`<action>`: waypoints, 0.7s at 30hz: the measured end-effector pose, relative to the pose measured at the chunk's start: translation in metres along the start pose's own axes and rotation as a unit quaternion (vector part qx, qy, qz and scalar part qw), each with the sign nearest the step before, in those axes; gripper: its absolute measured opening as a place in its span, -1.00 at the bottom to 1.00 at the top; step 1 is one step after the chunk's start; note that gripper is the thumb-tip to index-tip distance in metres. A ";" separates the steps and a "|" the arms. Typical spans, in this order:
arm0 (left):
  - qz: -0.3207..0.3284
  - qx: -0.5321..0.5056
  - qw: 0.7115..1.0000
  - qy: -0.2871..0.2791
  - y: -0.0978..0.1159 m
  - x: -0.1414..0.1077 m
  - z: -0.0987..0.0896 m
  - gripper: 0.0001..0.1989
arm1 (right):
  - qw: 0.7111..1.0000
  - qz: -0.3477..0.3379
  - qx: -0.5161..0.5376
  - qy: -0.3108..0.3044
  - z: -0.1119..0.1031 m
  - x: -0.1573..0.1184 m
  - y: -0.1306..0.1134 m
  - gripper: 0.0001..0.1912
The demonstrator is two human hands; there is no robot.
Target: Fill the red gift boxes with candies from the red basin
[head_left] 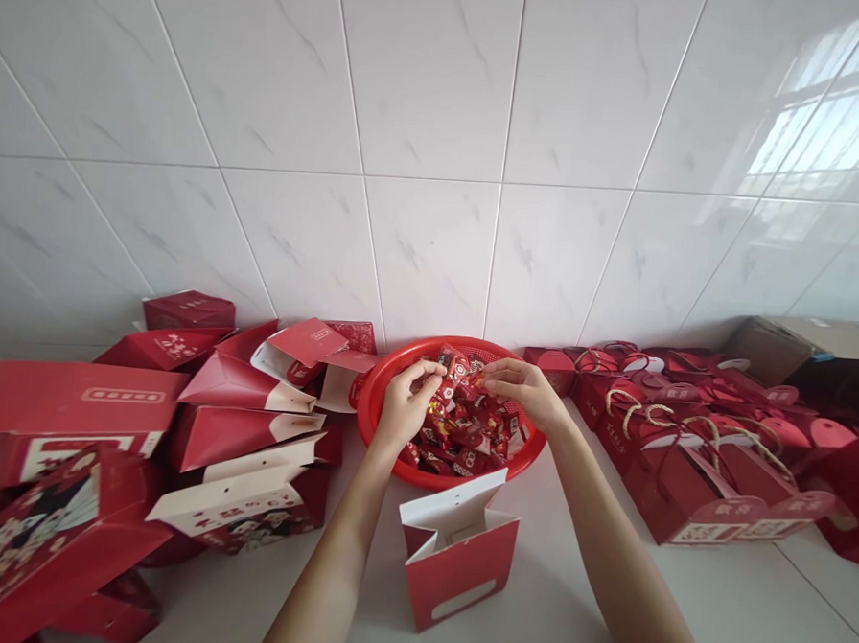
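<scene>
A red plastic basket point(372, 432) holds many wrapped candies point(467, 434) in red and gold wrappers. Over its left side, my left hand point(407, 402) has its thumb and fingers pinched on a red wrapped candy point(456, 366). My right hand point(531, 389) reaches in over the right side with fingertips closed together; what they hold, if anything, is too small to make out. Between my forearms, in front of the basket, an open-topped red gift box point(463, 578) stands upright with its white flaps raised.
On the left, several open red gift boxes point(251, 437) lie piled together. Several closed red boxes with rope handles point(709, 480) stand in rows on the right. A brown cardboard box point(810, 337) sits behind them. A white tiled wall point(433, 245) rises behind the basket.
</scene>
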State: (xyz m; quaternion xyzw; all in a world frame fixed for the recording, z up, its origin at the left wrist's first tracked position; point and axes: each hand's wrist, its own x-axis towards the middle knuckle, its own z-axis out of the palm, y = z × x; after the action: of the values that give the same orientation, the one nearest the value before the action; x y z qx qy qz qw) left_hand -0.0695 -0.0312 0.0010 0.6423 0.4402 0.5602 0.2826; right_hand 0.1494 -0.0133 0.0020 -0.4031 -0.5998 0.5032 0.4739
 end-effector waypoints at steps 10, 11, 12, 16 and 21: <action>0.000 -0.003 1.000 0.006 0.002 0.000 0.001 -0.85 | 0.918 0.043 -0.377 -0.116 0.010 0.002 0.017 -0.52; 0.001 -0.004 1.000 0.007 0.002 0.000 0.001 -0.85 | 0.900 0.053 -0.410 -0.140 0.011 0.001 0.016 -0.42; 0.000 -0.005 1.000 0.007 0.001 0.000 0.001 -0.85 | 0.882 0.061 -0.435 -0.171 0.013 0.000 0.015 -0.33; -0.001 -0.005 1.000 0.004 0.000 0.000 0.001 -0.86 | 0.822 0.088 -0.494 -0.267 0.018 -0.001 0.011 -0.33; -0.002 -0.004 1.000 -0.003 -0.002 0.000 0.001 -0.84 | 0.814 0.095 -0.521 -0.238 0.021 0.001 0.012 -0.74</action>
State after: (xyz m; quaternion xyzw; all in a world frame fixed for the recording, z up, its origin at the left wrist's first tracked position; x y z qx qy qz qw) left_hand -0.0685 -0.0304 -0.0007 0.6417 0.4383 0.5598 0.2877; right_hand 0.1290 -0.0145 -0.0103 -0.5119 -0.8253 0.2381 -0.0147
